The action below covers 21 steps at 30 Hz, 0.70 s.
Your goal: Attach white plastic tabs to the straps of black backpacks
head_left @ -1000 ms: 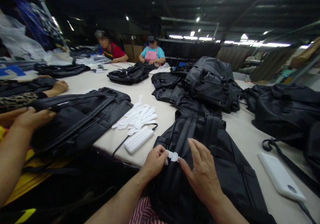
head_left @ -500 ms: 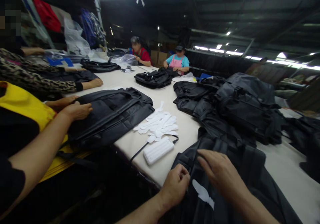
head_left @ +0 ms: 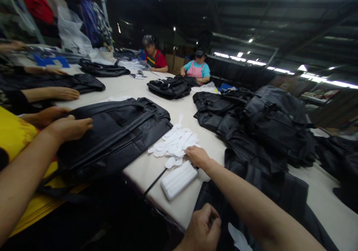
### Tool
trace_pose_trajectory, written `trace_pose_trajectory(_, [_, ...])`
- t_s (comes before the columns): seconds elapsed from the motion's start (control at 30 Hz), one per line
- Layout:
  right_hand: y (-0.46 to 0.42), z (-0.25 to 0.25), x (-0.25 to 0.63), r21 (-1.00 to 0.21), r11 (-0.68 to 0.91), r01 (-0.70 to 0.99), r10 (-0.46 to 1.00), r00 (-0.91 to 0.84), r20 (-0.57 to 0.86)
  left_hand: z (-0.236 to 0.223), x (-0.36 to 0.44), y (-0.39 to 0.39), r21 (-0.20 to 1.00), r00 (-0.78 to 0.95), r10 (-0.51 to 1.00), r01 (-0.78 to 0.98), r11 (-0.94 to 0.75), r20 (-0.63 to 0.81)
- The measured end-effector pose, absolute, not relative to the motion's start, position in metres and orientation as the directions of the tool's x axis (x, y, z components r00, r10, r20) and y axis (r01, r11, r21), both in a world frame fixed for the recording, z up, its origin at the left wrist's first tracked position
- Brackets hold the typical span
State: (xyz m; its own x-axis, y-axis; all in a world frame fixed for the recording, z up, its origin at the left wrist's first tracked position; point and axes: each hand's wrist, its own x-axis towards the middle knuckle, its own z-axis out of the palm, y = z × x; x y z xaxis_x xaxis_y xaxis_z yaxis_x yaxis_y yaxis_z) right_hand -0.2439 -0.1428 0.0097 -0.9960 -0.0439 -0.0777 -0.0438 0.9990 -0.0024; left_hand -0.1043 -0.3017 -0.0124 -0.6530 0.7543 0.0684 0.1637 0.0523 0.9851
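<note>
My right hand (head_left: 198, 156) reaches across the cream table (head_left: 140, 172), its fingertips at the edge of a pile of flat white strips (head_left: 175, 143). Just below that hand lies a white ribbed block (head_left: 179, 179) with a thin black cord. My left hand (head_left: 203, 228) sits low in view, fingers curled, beside a black bag (head_left: 291, 195). Nothing shows in its fingers, though the curl could hide something small. A white tag (head_left: 237, 238) lies on that bag, to the right of my left hand and apart from it.
A co-worker's hands (head_left: 68, 128) press on a black bag (head_left: 114, 135) to my left. Black backpacks (head_left: 275, 126) are heaped to my right. Two more people sit at the table's far end, with further black bags (head_left: 169, 87) before them.
My right hand has left the bag and reached forward to the white strips. My left hand has dropped lower, and the white tag stays on the bag.
</note>
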Motion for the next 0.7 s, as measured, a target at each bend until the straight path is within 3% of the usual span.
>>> trace_pose_trajectory(0.17, [-0.137, 0.003, -0.249, -0.070, 0.997, 0.041, 0.040, -0.999, -0.026, -0.016, -0.105, -0.304, 0.985, -0.634, 0.770, 0.167, 0.040, 0.076])
trace_pose_trajectory(0.4, [-0.126, 0.014, -0.233, -0.292, 0.954, 0.068, 0.072, -0.997, 0.003, -0.014, -0.103, -0.306, 0.989, -0.656, 0.753, 0.141, 0.054, 0.053])
trace_pose_trajectory(0.57, [-0.116, 0.033, -0.215, -0.447, 0.880, 0.161, 0.268, -0.945, 0.188, -0.012, -0.100, -0.306, 0.995, -0.680, 0.733, 0.088, 0.038, 0.032])
trace_pose_trajectory(0.7, [-0.110, 0.063, -0.179, -0.577, 0.785, 0.224, 0.443, -0.855, 0.271, -0.009, -0.106, -0.304, 0.996, -0.684, 0.727, -0.094, -0.002, -0.063])
